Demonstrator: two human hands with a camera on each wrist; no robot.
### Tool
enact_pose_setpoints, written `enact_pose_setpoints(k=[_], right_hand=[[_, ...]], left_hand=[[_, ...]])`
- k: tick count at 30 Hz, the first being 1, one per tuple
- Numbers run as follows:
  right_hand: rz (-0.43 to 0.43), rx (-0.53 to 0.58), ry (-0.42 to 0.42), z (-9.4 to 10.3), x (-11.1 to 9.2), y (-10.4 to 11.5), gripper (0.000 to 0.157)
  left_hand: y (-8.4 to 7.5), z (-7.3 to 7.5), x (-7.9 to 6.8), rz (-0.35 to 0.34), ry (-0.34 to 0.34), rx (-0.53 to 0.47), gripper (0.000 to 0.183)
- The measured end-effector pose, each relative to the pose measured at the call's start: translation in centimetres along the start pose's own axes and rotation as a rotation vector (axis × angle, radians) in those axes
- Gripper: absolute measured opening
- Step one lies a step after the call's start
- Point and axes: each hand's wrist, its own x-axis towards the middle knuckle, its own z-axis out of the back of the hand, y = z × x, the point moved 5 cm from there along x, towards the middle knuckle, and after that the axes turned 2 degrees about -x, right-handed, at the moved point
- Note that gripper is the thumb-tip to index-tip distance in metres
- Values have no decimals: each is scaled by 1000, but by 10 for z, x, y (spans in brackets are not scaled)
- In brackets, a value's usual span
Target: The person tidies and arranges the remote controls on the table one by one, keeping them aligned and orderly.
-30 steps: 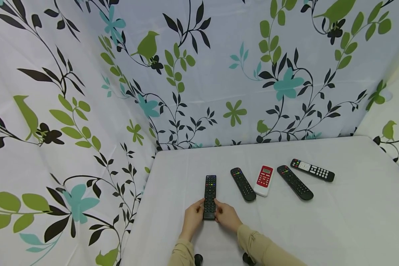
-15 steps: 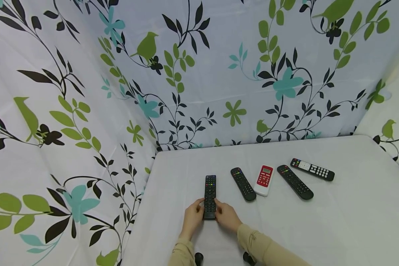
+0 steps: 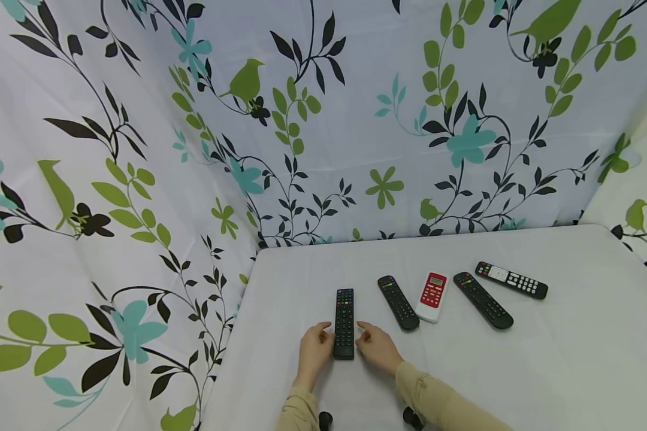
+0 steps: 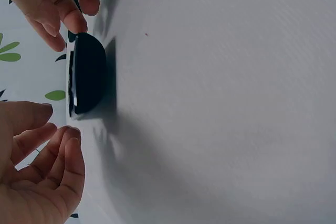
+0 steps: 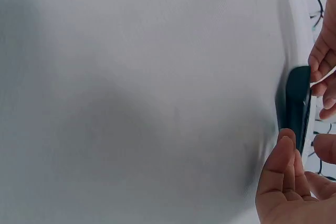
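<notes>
A long black remote control lies lengthwise on the white-covered table, its lower end between the two hands. My left hand is beside its left edge, thumb and fingers spread apart and holding nothing; in the left wrist view a gap shows between this hand and the remote's rounded dark end. On the other side my right hand has loosely bent fingers and a raised index finger, with a strip of cloth showing between it and the remote. The right wrist view shows that hand overlapping the remote's dark side.
To the right lie a black remote, a white remote with a red face, another black remote and a black one with white keys. A leaf-and-bird patterned curtain hangs behind and left of the table.
Both hands have let go of the long black remote's sides and opened their fingers; the right hand has drawn off to the right. The remote stays on the table; the head view has shifted slightly.
</notes>
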Motion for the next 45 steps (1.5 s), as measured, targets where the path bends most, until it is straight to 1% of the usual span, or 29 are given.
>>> enact_pose_setpoints(k=[4,11,16,21,24,27,29,32,37,42,43,45], right_hand=[[-12,3,1,8,2,-1,39],[14,-34,-42,34,12,7,30],[15,-68,-80,59,21,6,30],[-21,-67,-106,92,33,1,33],[-36,-82,-120,109,39,-4,35],[-59,-99,-107,120,43,-15,38],[-79,-118,-84,125,44,-23,40],[-86,-138,-55,131,45,-33,39],[-72,-166,-34,136,46,-45,34],[-102,-107,31,132,52,-63,33],[-82,-91,44,130,53,-65,33],[-80,-83,68,128,53,-69,32]], left_hand=[[-8,-4,1,-11,-13,-12,26],[-35,-10,11,-46,-9,-59,31],[-56,-18,16,-71,-1,-97,32],[-75,-27,25,-101,8,-124,30],[-82,-35,29,-100,28,-134,29],[-85,-44,31,-110,50,-144,27],[-87,-50,31,-117,65,-148,27],[-89,-56,32,-113,75,-169,26],[-92,-67,33,-65,110,-205,30],[-91,-82,31,-5,171,-214,37],[-90,-84,30,4,174,-209,38],[-87,-89,28,31,182,-203,40]])
